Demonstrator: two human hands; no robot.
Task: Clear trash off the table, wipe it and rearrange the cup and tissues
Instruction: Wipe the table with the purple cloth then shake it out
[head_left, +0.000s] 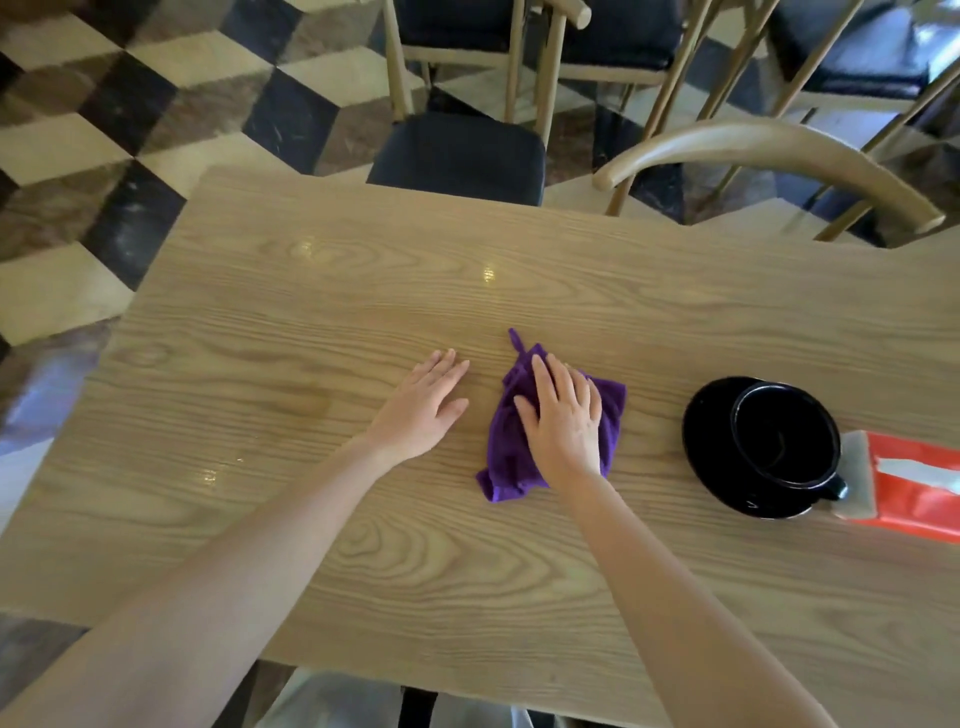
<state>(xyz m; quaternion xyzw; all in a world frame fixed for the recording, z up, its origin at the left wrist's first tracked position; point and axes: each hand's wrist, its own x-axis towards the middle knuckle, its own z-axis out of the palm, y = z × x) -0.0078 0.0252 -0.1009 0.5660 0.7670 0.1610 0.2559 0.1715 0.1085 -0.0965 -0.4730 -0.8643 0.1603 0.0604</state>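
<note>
Pressing down w/ right hand (563, 421), fingers straight & slightly spread, on crumpled purple cloth (506, 457), approx mid worktop (311, 312). Resting left hand (421, 410) flat on bare wood just beside cloth, palm down, fingers straight, not touching it. Further right: black cup (784, 436) upright on black saucer (706, 447), well apart from cloth. Right up against saucer, contact unclear: red tissue pack (914, 499), lying flat, cut off by frame edge. Beyond far edge: wooden chairs (457, 156) w/ dark seats, on checkered floor (78, 156).
</note>
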